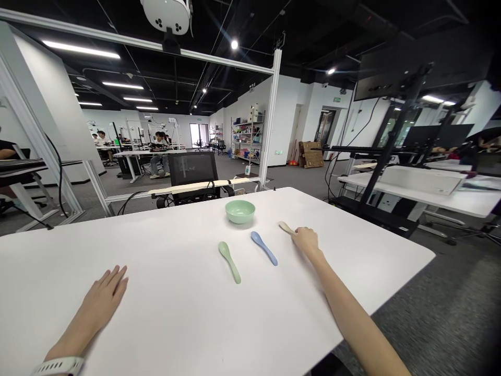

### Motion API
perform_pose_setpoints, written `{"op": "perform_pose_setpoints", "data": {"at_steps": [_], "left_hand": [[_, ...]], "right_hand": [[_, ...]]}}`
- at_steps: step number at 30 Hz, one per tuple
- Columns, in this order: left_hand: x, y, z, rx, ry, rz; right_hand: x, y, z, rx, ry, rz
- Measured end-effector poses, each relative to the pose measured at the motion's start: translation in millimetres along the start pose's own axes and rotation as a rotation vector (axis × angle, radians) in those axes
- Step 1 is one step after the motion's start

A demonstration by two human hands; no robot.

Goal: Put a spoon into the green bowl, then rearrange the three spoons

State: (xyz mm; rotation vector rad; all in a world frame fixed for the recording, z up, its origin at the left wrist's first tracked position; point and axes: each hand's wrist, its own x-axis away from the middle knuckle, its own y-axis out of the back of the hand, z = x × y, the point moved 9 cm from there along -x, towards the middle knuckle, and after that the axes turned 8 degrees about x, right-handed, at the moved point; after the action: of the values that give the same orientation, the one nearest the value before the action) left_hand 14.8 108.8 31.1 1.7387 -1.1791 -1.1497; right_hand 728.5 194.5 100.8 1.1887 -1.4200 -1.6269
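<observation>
My right hand (306, 241) is closed around the handle of a beige spoon (286, 227), whose bowl end points left and away from me. Most of that handle is hidden by my fingers. Left of it lies a blue spoon (264, 248), and further left a light green spoon (229, 262), both flat on the table. Behind the spoons stands an upright green bowl (240, 212). My left hand (105, 293) rests flat on the left of the table with its fingers stretched out, touching no object.
The white table (176, 318) ends at a rounded right corner. Past its far edge are a black office chair (193, 169) and an aluminium frame (270, 120). A dark stand (391, 141) rises on the right beside another white table. Several people sit in the background.
</observation>
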Motion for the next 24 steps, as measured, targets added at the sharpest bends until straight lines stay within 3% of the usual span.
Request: {"op": "perform_pose_setpoints", "data": {"at_steps": [3,6,9,13,18,24], "left_hand": [[1,-0.1,-4,-0.023,-0.004,0.028],[2,-0.7,-4,-0.052,0.021,0.055],[2,1.8,-5,-0.056,0.013,0.027],[4,3.3,-6,-0.052,0.002,0.014],[7,5.1,-11,-0.047,0.012,0.046],[10,7.9,-17,-0.051,0.023,0.060]], "right_hand": [[0,4,2,-0.046,0.013,0.021],[-3,30,20,-0.091,0.105,-0.097],[-7,64,60,-0.112,0.265,-0.191],[-18,96,129,-0.046,0.437,-0.193],[-33,98,194,0.061,0.498,-0.105],[-39,83,219,0.053,0.479,-0.075]]}}
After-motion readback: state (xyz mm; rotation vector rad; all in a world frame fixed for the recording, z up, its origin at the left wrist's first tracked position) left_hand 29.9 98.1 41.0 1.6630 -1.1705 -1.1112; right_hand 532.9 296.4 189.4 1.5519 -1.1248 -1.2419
